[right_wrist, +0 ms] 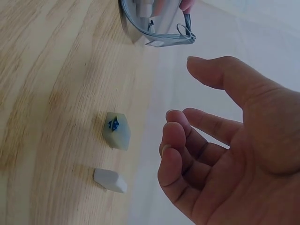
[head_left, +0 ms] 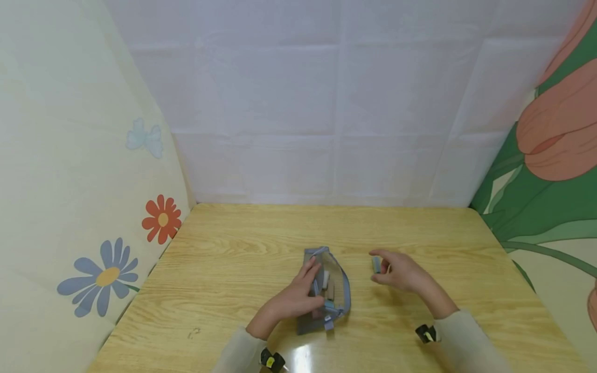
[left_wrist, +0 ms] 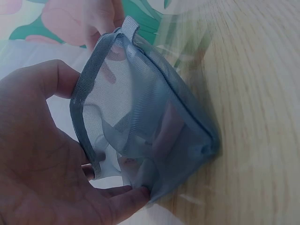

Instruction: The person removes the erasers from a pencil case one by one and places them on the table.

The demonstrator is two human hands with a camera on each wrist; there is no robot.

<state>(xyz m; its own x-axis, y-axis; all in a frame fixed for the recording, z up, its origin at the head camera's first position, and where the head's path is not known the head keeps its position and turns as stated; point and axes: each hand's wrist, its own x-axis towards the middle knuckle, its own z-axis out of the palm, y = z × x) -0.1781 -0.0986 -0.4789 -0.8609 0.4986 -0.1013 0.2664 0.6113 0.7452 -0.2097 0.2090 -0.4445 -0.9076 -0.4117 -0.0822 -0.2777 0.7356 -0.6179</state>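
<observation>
A grey-blue mesh zip pouch (head_left: 308,324) sits on the table with its mouth spread open. Several small blocks, like erasers, show inside it, among them a white one (head_left: 326,280) and a brown one (head_left: 330,290). My left hand (head_left: 296,296) grips the pouch, fingers and thumb at its rim, as the left wrist view shows. To the right of the pouch, my right hand (head_left: 402,270) hovers with loosely bent fingers and nothing in them. Close by, the right wrist view shows a pale green block (right_wrist: 117,131) with a blue mark and a white block (right_wrist: 110,180) on the table.
The wood-grain table (head_left: 242,228) reaches back to a white cloth backdrop (head_left: 280,103). Flower-printed cloths hang along the left (head_left: 46,181) and right sides. A small tab (head_left: 328,324) sticks out from the pouch's near end.
</observation>
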